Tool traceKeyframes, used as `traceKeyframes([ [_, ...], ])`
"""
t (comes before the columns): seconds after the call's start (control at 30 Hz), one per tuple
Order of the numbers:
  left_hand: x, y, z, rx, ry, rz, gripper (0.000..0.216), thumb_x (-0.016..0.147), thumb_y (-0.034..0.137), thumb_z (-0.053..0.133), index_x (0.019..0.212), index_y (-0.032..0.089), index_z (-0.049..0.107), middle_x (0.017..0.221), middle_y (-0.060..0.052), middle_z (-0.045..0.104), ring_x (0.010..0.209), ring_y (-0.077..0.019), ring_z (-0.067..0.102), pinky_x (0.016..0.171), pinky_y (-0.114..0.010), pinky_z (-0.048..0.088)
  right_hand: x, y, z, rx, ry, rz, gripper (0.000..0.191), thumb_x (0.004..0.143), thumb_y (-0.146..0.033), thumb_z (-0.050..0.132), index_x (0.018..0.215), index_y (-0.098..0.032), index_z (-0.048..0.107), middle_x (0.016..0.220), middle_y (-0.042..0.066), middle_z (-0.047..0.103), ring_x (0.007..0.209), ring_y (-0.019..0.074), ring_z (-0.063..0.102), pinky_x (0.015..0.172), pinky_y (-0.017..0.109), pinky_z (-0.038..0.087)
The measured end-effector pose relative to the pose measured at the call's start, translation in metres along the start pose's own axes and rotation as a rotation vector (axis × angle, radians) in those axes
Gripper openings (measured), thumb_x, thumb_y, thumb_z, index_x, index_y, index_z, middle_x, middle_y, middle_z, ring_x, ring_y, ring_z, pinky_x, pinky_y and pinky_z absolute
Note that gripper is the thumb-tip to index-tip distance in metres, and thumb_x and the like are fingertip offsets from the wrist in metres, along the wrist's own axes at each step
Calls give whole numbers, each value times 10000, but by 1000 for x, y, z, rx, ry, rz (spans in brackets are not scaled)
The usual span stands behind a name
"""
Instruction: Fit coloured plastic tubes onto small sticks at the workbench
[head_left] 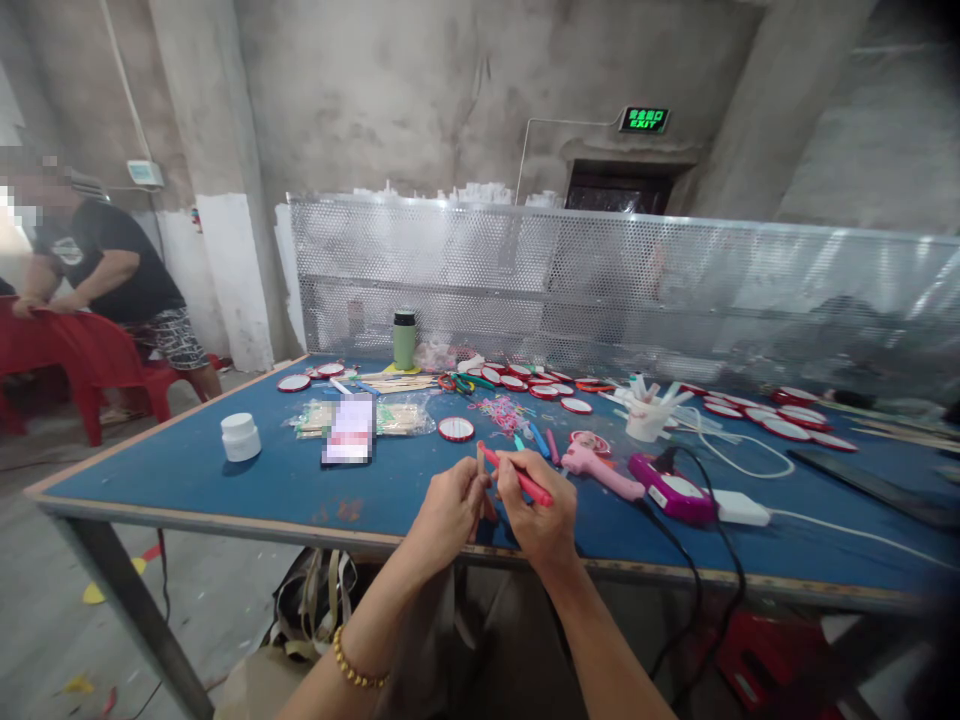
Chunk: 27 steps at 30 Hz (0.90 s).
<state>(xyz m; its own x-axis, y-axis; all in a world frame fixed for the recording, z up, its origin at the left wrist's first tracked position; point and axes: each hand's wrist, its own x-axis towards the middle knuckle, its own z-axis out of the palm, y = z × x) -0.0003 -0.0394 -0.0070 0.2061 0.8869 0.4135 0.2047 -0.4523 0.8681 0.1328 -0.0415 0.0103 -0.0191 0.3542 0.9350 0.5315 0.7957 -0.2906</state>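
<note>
My left hand (448,512) is closed on a wooden craft stick (481,470) held upright near the table's front edge. My right hand (534,508) is closed on a red craft stick (517,477), which lies slanted across my fingers and meets the wooden one. Both hands hover together just above the blue table (225,480). Just beyond them lie a few loose coloured sticks (541,440) and a pink glue gun (600,468).
A purple glue gun (671,492) with black cord and a white adapter (739,506) lie to the right. Several red-rimmed round mirrors (525,383), a white jar (241,437), a green bottle (404,340), a cup of sticks (646,412) and bagged sticks (397,417) stand farther back. A person in black (112,262) bends over red chairs (67,355) at left.
</note>
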Motion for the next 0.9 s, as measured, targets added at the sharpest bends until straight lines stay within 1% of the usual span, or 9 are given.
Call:
traceKeyframes([
  [0.33,-1,1,0,-11,-2,-18,294,971,379,416,736,207,459,535,43,546,401,-92,411,482,-214,330,-2,3,0,-24,4,30,182,952,-198,531,836,-207,671,690,-12,697,552,121,654,547,219,514],
  [0.53,0,-1,1,-23,-8,-33,291,971,388,414,749,208,463,534,44,547,397,-96,418,466,-216,321,-2,4,0,-33,5,28,175,954,-202,533,841,-205,667,690,-12,697,554,122,656,555,220,514],
  [0.77,0,1,0,2,-9,-28,285,973,384,415,773,199,498,524,46,542,426,-104,444,511,-220,350,-2,4,0,-55,6,42,195,962,-217,520,827,-202,660,682,-4,696,559,125,659,553,220,517],
  [0.9,-1,4,-1,-8,-8,-35,284,974,384,420,774,199,500,506,53,520,418,-102,430,501,-219,337,-3,3,-1,-52,8,50,190,963,-207,518,830,-203,654,699,5,700,577,128,663,561,221,519],
])
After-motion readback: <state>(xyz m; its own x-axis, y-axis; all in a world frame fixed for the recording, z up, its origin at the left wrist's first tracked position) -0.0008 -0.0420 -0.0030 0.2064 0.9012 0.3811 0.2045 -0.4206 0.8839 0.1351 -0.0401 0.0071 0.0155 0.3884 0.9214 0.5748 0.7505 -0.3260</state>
